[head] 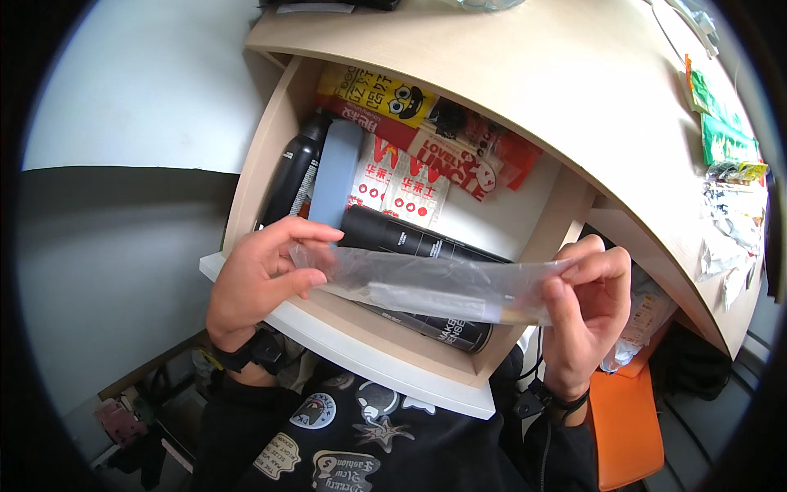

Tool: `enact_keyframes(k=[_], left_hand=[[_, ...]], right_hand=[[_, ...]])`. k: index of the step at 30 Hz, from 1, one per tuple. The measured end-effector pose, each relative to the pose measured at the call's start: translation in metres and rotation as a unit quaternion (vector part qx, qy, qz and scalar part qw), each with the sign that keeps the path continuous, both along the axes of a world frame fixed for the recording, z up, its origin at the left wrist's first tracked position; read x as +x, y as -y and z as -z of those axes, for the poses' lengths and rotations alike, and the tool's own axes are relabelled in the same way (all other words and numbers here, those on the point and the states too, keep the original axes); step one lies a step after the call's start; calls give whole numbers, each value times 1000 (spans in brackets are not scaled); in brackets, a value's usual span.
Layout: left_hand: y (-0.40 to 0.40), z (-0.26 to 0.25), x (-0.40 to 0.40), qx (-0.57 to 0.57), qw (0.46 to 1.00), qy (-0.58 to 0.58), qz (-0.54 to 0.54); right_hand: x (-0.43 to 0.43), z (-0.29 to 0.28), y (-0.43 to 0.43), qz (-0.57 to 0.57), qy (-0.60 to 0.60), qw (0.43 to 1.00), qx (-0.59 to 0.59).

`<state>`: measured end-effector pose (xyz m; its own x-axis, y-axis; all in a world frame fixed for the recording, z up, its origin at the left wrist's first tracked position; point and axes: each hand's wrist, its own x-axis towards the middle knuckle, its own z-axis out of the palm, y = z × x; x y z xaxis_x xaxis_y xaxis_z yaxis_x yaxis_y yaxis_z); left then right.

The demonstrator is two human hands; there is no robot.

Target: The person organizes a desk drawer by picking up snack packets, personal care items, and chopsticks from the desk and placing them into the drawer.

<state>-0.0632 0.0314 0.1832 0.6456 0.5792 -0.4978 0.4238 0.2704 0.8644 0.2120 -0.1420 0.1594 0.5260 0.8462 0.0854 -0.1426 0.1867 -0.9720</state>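
A long clear plastic sleeve (430, 286) stretches between my two hands above an open wooden drawer (393, 335). Inside the sleeve lies a narrow whitish item; what it is I cannot tell. My right hand (584, 301) pinches the sleeve's right end between thumb and fingers. At the other end, my left hand (270, 264) has thumb and index finger apart, with the sleeve's end against its fingers. Beneath the sleeve are black cylindrical containers (393, 237). The drawer also holds a black spray bottle (295, 166), a blue-grey case (338, 172), red-and-white paper packets (412, 184) and a yellow snack bag (375, 92).
The pale desktop (492, 80) extends above the drawer. Green packets (725, 135) and crumpled wrappers (728, 240) lie on its right side. An orange seat (624, 424) is at lower right, near a plastic bag (642, 313). A white wall (154, 80) stands at left.
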Motion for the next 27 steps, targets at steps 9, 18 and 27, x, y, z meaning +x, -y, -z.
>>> enact_keyframes(k=[9,18,27], left_hand=[[2,2,-3,63,996,-31,-54],[6,9,-6,142,985,19,-99],[0,16,-10,142,974,118,-133]], right_hand=[[8,0,2,14,48,996,-76],[9,-16,-1,-108,-42,971,-207],[11,-18,1,-73,-22,981,-181]])
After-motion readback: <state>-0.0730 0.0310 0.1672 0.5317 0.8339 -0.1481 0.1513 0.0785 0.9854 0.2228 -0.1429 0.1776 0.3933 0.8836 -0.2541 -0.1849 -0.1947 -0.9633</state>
